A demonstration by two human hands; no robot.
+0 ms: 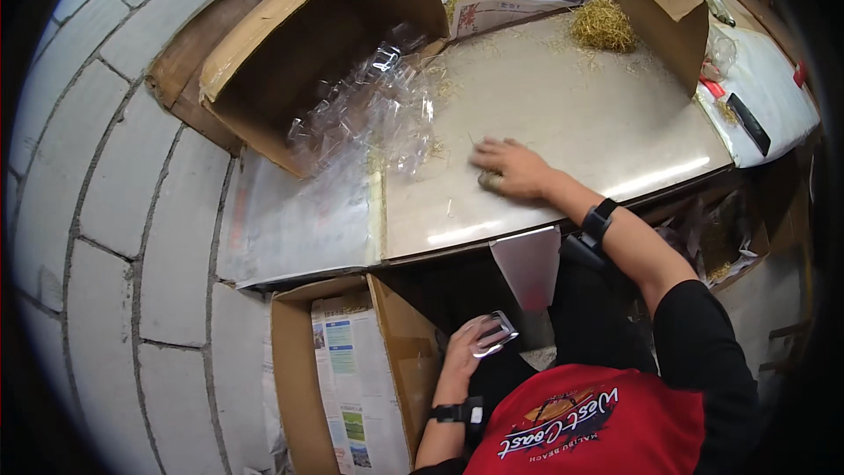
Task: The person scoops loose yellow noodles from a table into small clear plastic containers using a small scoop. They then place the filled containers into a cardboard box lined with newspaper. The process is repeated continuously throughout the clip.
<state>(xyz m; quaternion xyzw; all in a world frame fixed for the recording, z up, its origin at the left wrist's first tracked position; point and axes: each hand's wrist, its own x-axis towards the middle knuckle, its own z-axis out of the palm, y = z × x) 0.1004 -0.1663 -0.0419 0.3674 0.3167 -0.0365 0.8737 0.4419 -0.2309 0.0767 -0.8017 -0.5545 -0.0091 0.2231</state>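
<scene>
My right hand (514, 167) lies on the pale worktop (580, 114), fingers curled over a small wad of straw (489, 180). My left hand (466, 347) is down near my lap and holds a small clear plastic container (494, 332). Both wrists carry black bands. A heap of clear plastic containers (365, 110) spills out of a tipped cardboard box (316, 26) at the worktop's left. A clump of straw (602, 22) rests at the far side of the worktop.
An open cardboard box (387, 369) lined with newspaper stands on the floor at my left. Another cardboard box (664, 4) stands at the back right. A white-covered surface (765, 88) with a black tool and red items is at right. Paved floor (132, 167) lies left.
</scene>
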